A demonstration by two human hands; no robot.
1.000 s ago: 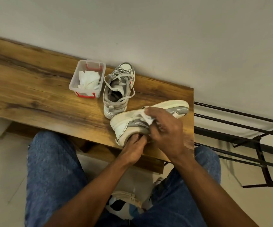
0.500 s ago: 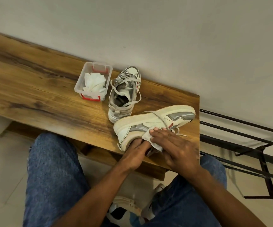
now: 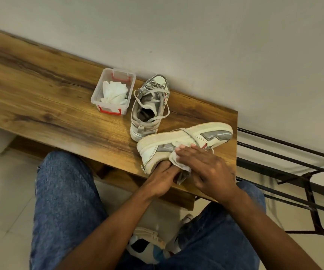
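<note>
Sneaker [image 3: 178, 136] lies on its side on the wooden bench [image 3: 50, 106], just beyond both hands. The left hand [image 3: 163, 178] grips its heel collar, fingers curled inside. The right hand [image 3: 209, 168], just beside the left, has its fingers laid flat and presses a white wipe [image 3: 173, 157] against the grey side panel.

The right hand [image 3: 209, 168] has drawn back across the side of the sneaker [image 3: 186, 136] toward 5 o'clock, away from the sole edge it reached a second ago. Its fingers, then curled and bunching the wipe [image 3: 173, 156], now lie straight and flat on it. The wipe has slid toward 6 o'clock, onto the grey panel near the collar. That has uncovered the lace [image 3: 188, 133] and the red mark [image 3: 206, 146] at midfoot.
</note>
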